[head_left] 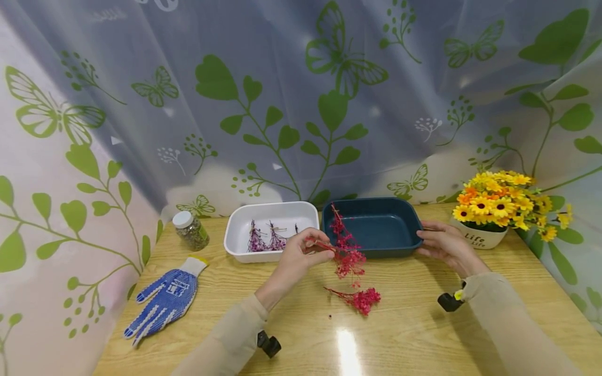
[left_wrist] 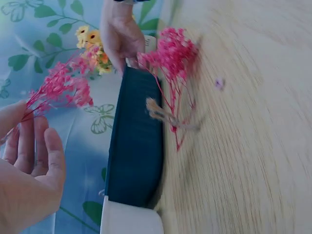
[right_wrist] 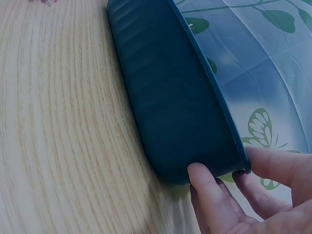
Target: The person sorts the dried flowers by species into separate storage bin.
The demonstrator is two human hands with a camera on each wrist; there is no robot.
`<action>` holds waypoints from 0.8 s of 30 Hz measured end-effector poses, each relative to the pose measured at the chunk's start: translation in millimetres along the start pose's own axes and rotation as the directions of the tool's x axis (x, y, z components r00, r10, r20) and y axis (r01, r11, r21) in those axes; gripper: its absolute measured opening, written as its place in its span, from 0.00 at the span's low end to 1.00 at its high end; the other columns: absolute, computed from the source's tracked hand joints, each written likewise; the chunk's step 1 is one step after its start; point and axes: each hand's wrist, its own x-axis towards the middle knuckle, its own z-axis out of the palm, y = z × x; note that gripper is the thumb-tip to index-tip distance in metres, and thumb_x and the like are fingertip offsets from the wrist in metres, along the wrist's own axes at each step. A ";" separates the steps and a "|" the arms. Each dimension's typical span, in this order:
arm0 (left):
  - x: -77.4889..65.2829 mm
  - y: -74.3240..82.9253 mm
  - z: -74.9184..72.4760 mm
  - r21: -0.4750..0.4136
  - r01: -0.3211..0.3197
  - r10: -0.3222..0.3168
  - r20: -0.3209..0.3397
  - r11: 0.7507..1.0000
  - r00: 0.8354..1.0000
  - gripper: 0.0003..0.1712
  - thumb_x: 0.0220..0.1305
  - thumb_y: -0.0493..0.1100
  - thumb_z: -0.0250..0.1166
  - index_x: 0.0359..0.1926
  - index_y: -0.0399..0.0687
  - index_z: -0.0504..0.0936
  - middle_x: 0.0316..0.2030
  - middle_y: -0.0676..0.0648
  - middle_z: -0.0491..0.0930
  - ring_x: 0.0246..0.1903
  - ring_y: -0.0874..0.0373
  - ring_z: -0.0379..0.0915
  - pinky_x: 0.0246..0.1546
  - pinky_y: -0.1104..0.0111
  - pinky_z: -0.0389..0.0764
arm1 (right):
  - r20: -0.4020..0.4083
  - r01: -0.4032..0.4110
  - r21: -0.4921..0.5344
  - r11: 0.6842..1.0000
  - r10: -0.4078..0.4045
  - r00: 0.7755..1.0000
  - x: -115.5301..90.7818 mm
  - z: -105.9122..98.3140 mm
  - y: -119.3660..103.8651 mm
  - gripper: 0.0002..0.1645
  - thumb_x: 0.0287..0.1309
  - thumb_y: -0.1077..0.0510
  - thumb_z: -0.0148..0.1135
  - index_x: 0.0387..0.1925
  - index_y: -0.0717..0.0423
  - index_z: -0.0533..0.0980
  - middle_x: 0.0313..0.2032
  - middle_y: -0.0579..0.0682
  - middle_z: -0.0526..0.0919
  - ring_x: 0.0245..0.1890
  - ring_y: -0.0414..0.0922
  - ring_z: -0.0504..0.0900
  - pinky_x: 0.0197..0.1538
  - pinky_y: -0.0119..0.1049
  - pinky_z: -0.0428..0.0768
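Note:
My left hand pinches the thin stems of a red dried flower bunch, its blossoms hanging by the front left corner of the dark teal tray. In the left wrist view, this bunch fans out beyond the thumb and fingertips. My right hand holds the right end of the teal tray, with fingertips on its outer wall and at its rim. A second red dried bunch, tied with twine, lies on the table in front of the tray.
A white tray holding several purple dried bunches stands left of the teal one. Farther left are a white-lidded jar and a blue-and-white glove. A pot of yellow flowers stands right, near the patterned curtain.

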 end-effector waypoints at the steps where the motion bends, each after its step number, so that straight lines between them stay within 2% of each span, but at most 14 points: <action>1: 1.1 0.3 0.7 -0.039 0.020 -0.020 -0.008 0.999 1.000 0.17 0.68 0.37 0.72 0.55 0.39 0.82 0.42 0.55 0.86 0.45 0.61 0.83 0.54 0.65 0.85 | 0.001 -0.001 0.003 1.000 0.001 1.000 -0.2 0.2 0.0 0.47 0.77 0.58 0.59 0.84 0.65 0.45 0.42 0.34 0.85 0.45 0.34 0.89 0.54 0.35 0.90; 4: 4.2 0.6 3.3 -0.166 0.070 -0.075 -0.025 0.984 0.997 0.17 0.70 0.36 0.69 0.58 0.37 0.83 0.44 0.56 0.85 0.44 0.63 0.83 0.55 0.67 0.87 | -0.001 -0.002 0.011 1.000 0.002 1.000 -1.1 0.6 -0.6 0.47 0.77 0.59 0.58 0.84 0.65 0.45 0.40 0.34 0.86 0.44 0.34 0.89 0.53 0.35 0.91; 7: 8.1 0.7 6.8 -0.287 0.095 -0.109 -0.036 0.953 0.993 0.16 0.73 0.35 0.65 0.58 0.35 0.83 0.49 0.54 0.86 0.44 0.64 0.83 0.56 0.67 0.87 | -0.002 -0.003 0.022 1.000 0.003 1.000 -1.5 1.1 -1.3 0.46 0.78 0.60 0.58 0.84 0.65 0.44 0.39 0.34 0.88 0.43 0.35 0.90 0.52 0.34 0.91; 10: 12.4 1.4 10.8 -0.370 0.101 -0.123 -0.037 0.923 0.992 0.14 0.77 0.37 0.62 0.58 0.37 0.83 0.50 0.53 0.85 0.45 0.63 0.81 0.55 0.68 0.86 | 0.003 -0.001 0.033 0.999 0.001 1.000 -1.4 1.1 -1.6 0.46 0.78 0.60 0.57 0.83 0.66 0.44 0.39 0.34 0.88 0.44 0.35 0.90 0.52 0.35 0.91; 16: 24.0 6.8 18.0 -0.411 0.167 -0.197 -0.032 0.896 0.980 0.15 0.83 0.45 0.56 0.63 0.50 0.79 0.48 0.55 0.82 0.39 0.62 0.81 0.44 0.69 0.84 | 0.004 0.002 0.030 1.000 -0.002 1.000 -1.2 1.8 -1.2 0.46 0.78 0.60 0.57 0.84 0.65 0.44 0.39 0.33 0.87 0.44 0.35 0.90 0.53 0.36 0.91; 20: 35.0 15.2 22.2 -0.447 0.208 -0.259 -0.057 0.870 0.964 0.20 0.85 0.48 0.52 0.68 0.47 0.74 0.47 0.54 0.80 0.31 0.63 0.80 0.34 0.70 0.83 | 0.002 0.004 0.031 1.000 -0.004 1.000 -1.5 1.3 -1.0 0.47 0.78 0.60 0.58 0.84 0.65 0.44 0.40 0.34 0.86 0.43 0.35 0.89 0.53 0.37 0.91; 24: 44.4 22.4 25.0 -0.483 0.263 -0.323 -0.044 0.836 0.945 0.23 0.85 0.50 0.50 0.72 0.45 0.70 0.46 0.51 0.78 0.31 0.62 0.84 0.36 0.68 0.88 | -0.011 -0.008 0.030 1.000 0.008 1.000 -1.4 1.0 -1.2 0.46 0.78 0.60 0.58 0.84 0.64 0.45 0.43 0.36 0.84 0.43 0.34 0.89 0.54 0.38 0.91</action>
